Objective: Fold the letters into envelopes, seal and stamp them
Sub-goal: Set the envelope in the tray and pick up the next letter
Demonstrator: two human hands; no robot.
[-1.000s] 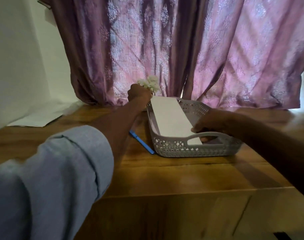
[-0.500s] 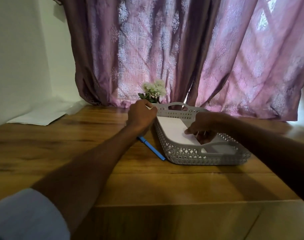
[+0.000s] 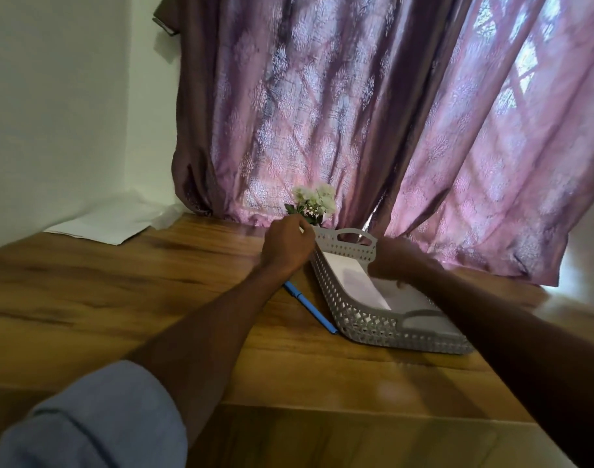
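A grey perforated basket [image 3: 356,320] stands on the wooden table at the middle right. In it lies a long white envelope [image 3: 351,282], flat along the left wall. My left hand [image 3: 287,246] has its fingers curled at the basket's far left corner and grips the rim there. My right hand [image 3: 398,261] reaches into the basket from the right and rests on the envelope's right side, fingertips down on the paper. It is blurred and in shadow. The rest of the basket's floor is hidden by my right forearm.
A blue pen [image 3: 310,307] lies on the table against the basket's left side. White flowers [image 3: 312,202] stand behind the basket, in front of a purple curtain [image 3: 356,113]. White sheets [image 3: 99,224] lie at the far left corner by the wall.
The envelope has gone from tilted over the basket's front rim to flat inside. My right hand moved with it deeper into the basket. My left hand stayed at the far corner.
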